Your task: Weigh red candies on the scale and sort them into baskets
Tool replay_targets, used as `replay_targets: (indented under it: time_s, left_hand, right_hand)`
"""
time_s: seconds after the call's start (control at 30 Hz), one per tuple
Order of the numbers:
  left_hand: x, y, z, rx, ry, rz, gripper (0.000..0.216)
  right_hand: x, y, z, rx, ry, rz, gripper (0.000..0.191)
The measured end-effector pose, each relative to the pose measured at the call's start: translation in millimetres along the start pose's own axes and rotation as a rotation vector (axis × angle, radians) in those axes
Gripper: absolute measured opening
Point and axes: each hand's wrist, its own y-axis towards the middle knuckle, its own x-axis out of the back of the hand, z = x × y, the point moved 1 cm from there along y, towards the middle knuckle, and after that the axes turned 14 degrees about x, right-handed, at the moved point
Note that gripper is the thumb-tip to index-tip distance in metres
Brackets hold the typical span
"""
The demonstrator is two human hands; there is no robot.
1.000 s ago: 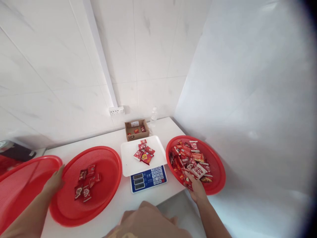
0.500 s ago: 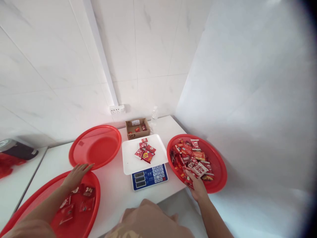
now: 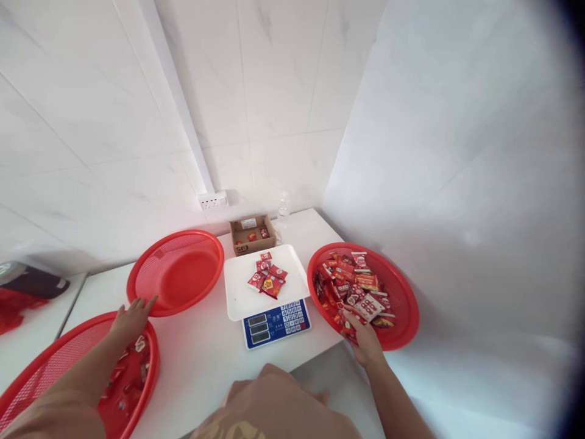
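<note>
My left hand [image 3: 132, 320] lies with fingers stretched out over the far rim of the near-left red basket [image 3: 156, 360], close to the front of another red basket [image 3: 189, 274]. Several red-wrapped snacks [image 3: 132, 381] lie inside the near-left one. At the front rim of the right red basket [image 3: 406, 305], my right hand [image 3: 365, 340] is closed around red snack packets [image 3: 348, 332]. A pile of snack packets [image 3: 354, 283] lies in that basket. Between the baskets, several red packets [image 3: 269, 280] rest on the white tray [image 3: 237, 299] of a blue scale [image 3: 274, 326].
Behind the scale stands a small cardboard box [image 3: 249, 247] with a few red packets. A clear plastic bottle [image 3: 284, 204] is beside it, near the wall. At far left lie a dark cylindrical object [image 3: 34, 279] and red plastic [image 3: 18, 308]. A power socket [image 3: 212, 200] is on the wall.
The near-left basket has shifted left, with my left hand moving left along with it. My right hand has stayed at the right basket's front rim, around the red packets.
</note>
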Motion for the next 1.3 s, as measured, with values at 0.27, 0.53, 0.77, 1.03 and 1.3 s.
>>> replay_targets:
  time_s: [0.27,0.53,0.77,1.03,1.3]
  left_hand:
    - [60.8,7.7,-78.5,-0.225,-0.34,-0.133,0.053]
    - [81.3,-33.2,-271.7,-0.475,-0.587,-0.099,0.088]
    - [83.1,-44.9,-311.0,-0.342,-0.741,-0.198,0.063]
    - [78.0,-25.9,-270.7,-0.388,-0.95,-0.278,0.036]
    - [75.6,8.6,-147.9,0.118,-0.954,-0.562,0.038]
  right_hand:
    - [0.9,2.0,-4.0,-0.001,-0.015,0.001,0.049]
    - [-2.4,0.4,-1.8,-0.014,-0.005,-0.023,0.048]
    - [-5.0,-2.0,-0.2,0.022,-0.036,-0.02,0.048]
    - [-4.4,-1.6,-0.2,0.027,-0.034,-0.013,0.051]
    - [-1.3,2.1,-4.6,0.016,-0.058,0.011,0.052]
